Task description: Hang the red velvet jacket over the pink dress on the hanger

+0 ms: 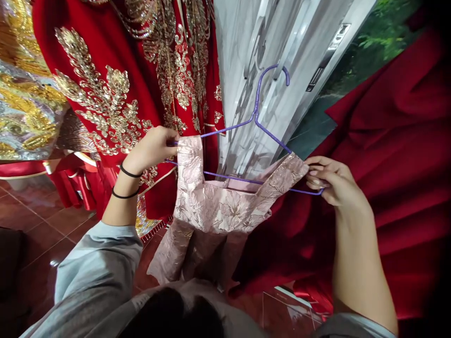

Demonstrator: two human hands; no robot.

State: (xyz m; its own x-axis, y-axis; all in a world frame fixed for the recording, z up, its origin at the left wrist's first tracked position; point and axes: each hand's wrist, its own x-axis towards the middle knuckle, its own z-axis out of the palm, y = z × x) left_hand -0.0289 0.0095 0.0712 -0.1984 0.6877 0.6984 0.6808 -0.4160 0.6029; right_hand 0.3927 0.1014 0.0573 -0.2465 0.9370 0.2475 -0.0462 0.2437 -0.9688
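Observation:
A pale pink floral brocade dress (229, 209) hangs by its wide straps on a purple hanger (256, 105), whose hook points up and to the right. At the left shoulder, my left hand (153, 145) is closed around the hanger's end, right beside the strap; part of the grip is hidden behind the fingers. My right hand (334, 180) pinches the outer edge of the other strap, and the hanger's right corner rests against its fingers. The skirt drops below, toward my body.
A red gown with gold beading (116, 94) stands at the left, beside a gold sequined garment (30, 108). Dark red fabric (398, 155) fills the right side. White door panels (303, 51) with a lock are behind the hanger. The floor is red tile (42, 206).

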